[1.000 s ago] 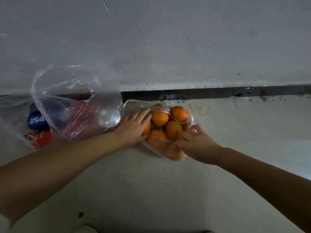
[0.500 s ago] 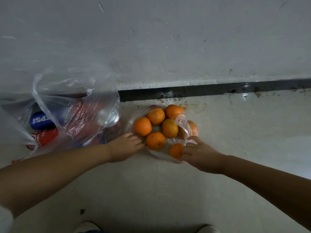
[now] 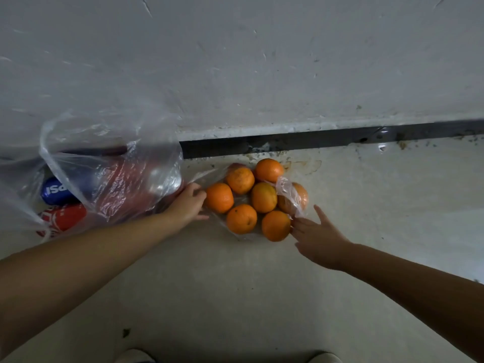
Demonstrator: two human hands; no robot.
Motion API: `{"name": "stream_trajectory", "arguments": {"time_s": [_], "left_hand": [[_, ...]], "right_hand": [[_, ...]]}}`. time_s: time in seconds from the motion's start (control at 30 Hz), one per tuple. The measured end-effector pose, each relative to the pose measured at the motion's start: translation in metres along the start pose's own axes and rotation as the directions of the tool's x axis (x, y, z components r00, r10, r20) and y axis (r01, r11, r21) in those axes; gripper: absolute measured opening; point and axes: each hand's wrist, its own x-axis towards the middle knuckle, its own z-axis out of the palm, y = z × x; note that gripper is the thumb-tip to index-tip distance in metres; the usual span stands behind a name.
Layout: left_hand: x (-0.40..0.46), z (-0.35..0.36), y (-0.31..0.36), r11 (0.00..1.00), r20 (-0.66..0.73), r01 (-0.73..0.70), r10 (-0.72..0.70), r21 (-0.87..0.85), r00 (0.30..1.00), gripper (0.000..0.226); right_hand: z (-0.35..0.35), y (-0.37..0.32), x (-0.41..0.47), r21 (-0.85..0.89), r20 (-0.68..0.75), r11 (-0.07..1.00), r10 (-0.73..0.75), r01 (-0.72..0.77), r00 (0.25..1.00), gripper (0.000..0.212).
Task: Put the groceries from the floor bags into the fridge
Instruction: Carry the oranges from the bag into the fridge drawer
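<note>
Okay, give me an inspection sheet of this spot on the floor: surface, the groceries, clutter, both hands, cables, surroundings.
Surface: pale floor, with a dark speck near the bottom edge.
Job's things: seven oranges lying on an opened clear bag; a second clear bag to the left holds a blue can, a red can and other items too blurred to name.
Clutter: nothing seen.
Hands: left hand at the left edge of the opened bag; right hand open, fingertips beside the nearest orange.
Cables: nothing seen.
Surroundings: scuffed white wall with a dark, grimy strip at its base; shoe tips at the bottom edge.
</note>
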Motion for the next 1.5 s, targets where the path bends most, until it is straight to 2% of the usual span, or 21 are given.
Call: {"name": "stream_trajectory", "arguments": {"time_s": [0.07,0.17,0.3,0.37,0.43,0.53,0.6,0.67,0.73,0.87,0.93,0.97,1.07,1.1,1.13,1.2,1.23,1.3,1.37,1.4,1.5], "left_hand": [[0.005,0.004,0.009,0.985,0.013,-0.04,0.039,0.165,0.999,0.043],[0.015,0.015,0.024,0.803,0.045,-0.2,0.212,0.562,0.976,0.058],[0.029,0.032,0.039,0.72,0.093,-0.268,0.274,0.641,0.957,0.066],[0.036,0.037,0.042,0.695,0.146,-0.307,0.283,0.65,0.948,0.074],[0.04,0.038,0.043,0.645,0.237,-0.367,0.283,0.67,0.929,0.08],[0.043,0.039,0.039,0.592,0.308,-0.433,0.305,0.68,0.901,0.082],[0.041,0.038,0.036,0.585,0.287,-0.438,0.337,0.683,0.897,0.081],[0.037,0.036,0.031,0.564,0.271,-0.451,0.376,0.691,0.886,0.081],[0.033,0.034,0.026,0.554,0.272,-0.472,0.407,0.686,0.872,0.082],[0.028,0.027,0.021,0.55,0.28,-0.499,0.436,0.67,0.856,0.085],[0.026,0.021,0.019,0.521,0.293,-0.51,0.445,0.684,0.846,0.086],[0.025,0.018,0.018,0.506,0.3,-0.512,0.444,0.694,0.845,0.086],[0.024,0.012,0.013,0.477,0.327,-0.52,0.431,0.709,0.841,0.087],[0.024,0.01,0.013,0.468,0.337,-0.525,0.428,0.711,0.839,0.087],[0.024,0.009,0.012,0.467,0.346,-0.526,0.419,0.711,0.84,0.087],[0.023,0.005,0.012,0.508,0.341,-0.51,0.392,0.694,0.855,0.087],[0.021,0.004,0.014,0.529,0.33,-0.504,0.393,0.682,0.858,0.085],[0.013,0.0,0.017,0.463,0.326,-0.561,0.494,0.686,0.806,0.076],[0.002,-0.002,0.019,0.177,0.416,-0.661,0.652,0.73,0.634,0.063],[-0.003,-0.002,0.018,0.016,0.496,-0.683,0.676,0.73,0.545,0.055],[-0.011,0.005,0.006,-0.311,0.714,-0.709,0.589,0.633,0.379,0.033]], "right_hand": [[-0.017,0.001,0.007,0.198,0.077,0.967,0.147,-0.159,0.986,0.03],[-0.024,0.012,0.019,0.541,-0.01,0.767,0.416,-0.345,0.909,0.023],[-0.032,0.031,0.033,0.752,0.12,0.449,0.625,-0.482,0.771,0.049],[-0.039,0.04,0.039,0.764,0.175,0.406,0.617,-0.501,0.767,0.066],[-0.045,0.047,0.045,0.809,0.25,0.354,0.518,-0.47,0.818,0.072],[-0.049,0.058,0.046,0.905,0.384,0.028,0.377,-0.425,0.843,0.05],[-0.048,0.064,0.044,0.912,0.407,-0.137,0.425,-0.386,0.809,0.032],[-0.043,0.066,0.044,0.909,0.401,-0.132,0.538,-0.396,0.741,0.018],[-0.036,0.061,0.047,0.879,0.449,-0.15,0.58,-0.453,0.679,0.019],[-0.012,0.046,0.058,0.787,0.614,-0.459,0.521,-0.411,0.593,0.022],[-0.007,0.042,0.059,0.802,0.596,-0.412,0.514,-0.433,0.616,0.023],[-0.006,0.043,0.06,0.836,0.542,-0.278,0.553,-0.473,0.633,0.023],[-0.01,0.048,0.053,0.68,0.278,0.402,0.633,-0.613,0.723,0.029],[-0.01,0.056,0.052,0.591,0.274,0.519,0.59,-0.617,0.76,0.034],[-0.016,0.067,0.05,0.577,0.349,0.528,0.53,-0.623,0.773,0.039],[-0.039,0.092,0.045,0.671,0.559,0.329,0.364,-0.665,0.745,0.054],[-0.055,0.101,0.043,0.7,0.568,0.277,0.342,-0.658,0.749,0.06],[-0.081,0.109,0.051,0.751,0.338,0.368,0.499,-0.548,0.798,0.055],[-0.101,0.09,0.068,0.818,0.094,0.417,0.582,-0.396,0.807,0.046],[-0.105,0.076,0.078,0.84,0.075,0.406,0.571,-0.361,0.818,0.049],[-0.097,0.043,0.108,0.874,0.245,0.238,0.538,-0.424,0.807,0.06]]}}
